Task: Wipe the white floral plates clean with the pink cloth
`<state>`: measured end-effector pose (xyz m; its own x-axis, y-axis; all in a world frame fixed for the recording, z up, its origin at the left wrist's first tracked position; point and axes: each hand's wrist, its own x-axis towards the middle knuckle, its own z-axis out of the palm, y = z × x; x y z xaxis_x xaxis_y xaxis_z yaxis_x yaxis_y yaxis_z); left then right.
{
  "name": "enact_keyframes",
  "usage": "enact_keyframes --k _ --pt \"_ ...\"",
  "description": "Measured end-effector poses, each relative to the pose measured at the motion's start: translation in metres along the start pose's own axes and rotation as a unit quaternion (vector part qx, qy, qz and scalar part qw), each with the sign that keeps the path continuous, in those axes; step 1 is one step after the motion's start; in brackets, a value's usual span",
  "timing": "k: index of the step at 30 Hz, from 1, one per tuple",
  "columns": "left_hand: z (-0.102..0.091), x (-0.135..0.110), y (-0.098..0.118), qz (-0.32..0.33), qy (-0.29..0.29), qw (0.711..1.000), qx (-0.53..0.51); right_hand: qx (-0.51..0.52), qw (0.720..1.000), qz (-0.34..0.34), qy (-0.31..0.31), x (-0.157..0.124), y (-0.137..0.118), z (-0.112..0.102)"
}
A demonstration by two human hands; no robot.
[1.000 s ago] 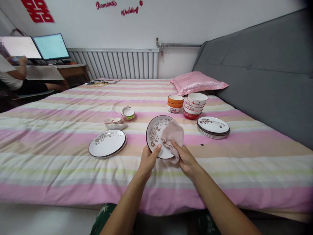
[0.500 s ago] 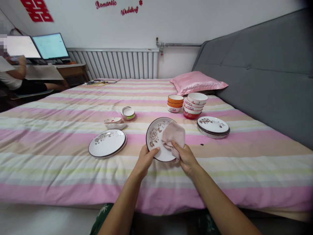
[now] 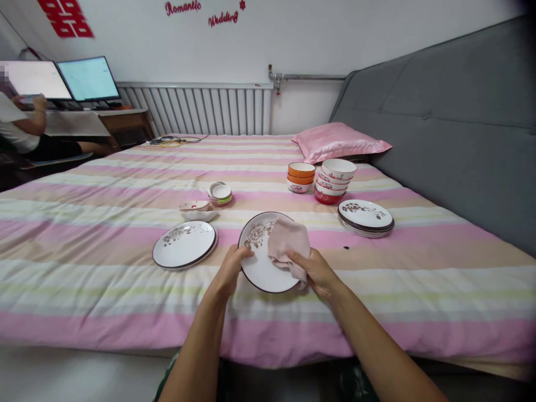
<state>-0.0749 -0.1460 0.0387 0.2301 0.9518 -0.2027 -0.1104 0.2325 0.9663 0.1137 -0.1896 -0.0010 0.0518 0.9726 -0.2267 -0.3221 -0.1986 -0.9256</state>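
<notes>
A round white plate (image 3: 262, 271) with a dark rim and brown flower print is held up over the front part of the bed. My left hand (image 3: 231, 269) grips its left edge, thumb on the upper face and fingers out of sight beneath. At the right edge, my right hand (image 3: 315, 270) is closed on a pale pink cloth (image 3: 288, 241), which lies folded over the right part of the plate. The thumb presses on the cloth; the other fingers are mostly hidden behind the rim. Left of the plate lie stacked oval plates (image 3: 184, 244) with similar print.
On the striped bedspread (image 3: 125, 301) stand small dishes (image 3: 220, 192), boat-shaped dishes (image 3: 196, 211), orange and white bowls (image 3: 300, 177), taller stacked bowls (image 3: 335, 181) and a plate stack (image 3: 366, 216). A pink pillow (image 3: 339, 140) lies behind. A person (image 3: 25, 125) sits at a desk far left.
The plate has shifted left and towards me, tilting flatter, and my left hand has moved left with it. The cloth has slid slightly left and down with my right hand.
</notes>
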Motion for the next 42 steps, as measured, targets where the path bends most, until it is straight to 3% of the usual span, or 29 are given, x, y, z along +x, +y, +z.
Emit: enact_keyframes --k 6,11,18,23,26,29,36,42 --pt "-0.014 -0.006 0.007 -0.051 -0.017 0.998 0.041 -0.016 0.998 0.005 -0.06 -0.005 -0.002 -0.001" --pt "-0.01 -0.006 0.01 -0.074 -0.026 0.997 -0.004 0.013 0.996 0.016 -0.086 -0.007 -0.003 0.001" --pt "0.001 -0.004 0.005 -0.028 -0.046 0.998 -0.019 0.13 0.991 0.032 -0.022 0.0 -0.001 0.007" --pt "0.02 -0.005 -0.004 0.015 -0.098 0.994 -0.045 0.206 0.978 -0.02 0.033 0.01 0.005 0.009" --pt "0.037 -0.006 -0.015 0.002 -0.07 0.997 -0.033 0.207 0.975 -0.052 0.068 0.014 0.011 0.01" --pt "0.047 -0.005 -0.027 0.032 -0.003 0.999 -0.016 0.197 0.973 -0.066 0.099 0.014 0.014 0.011" --pt "0.039 -0.002 -0.023 0.02 0.008 0.999 0.034 0.164 0.98 -0.073 0.089 0.011 0.012 0.012" --pt "0.031 -0.002 -0.014 0.021 -0.034 0.997 0.072 0.143 0.983 -0.084 0.081 0.009 0.01 0.011"
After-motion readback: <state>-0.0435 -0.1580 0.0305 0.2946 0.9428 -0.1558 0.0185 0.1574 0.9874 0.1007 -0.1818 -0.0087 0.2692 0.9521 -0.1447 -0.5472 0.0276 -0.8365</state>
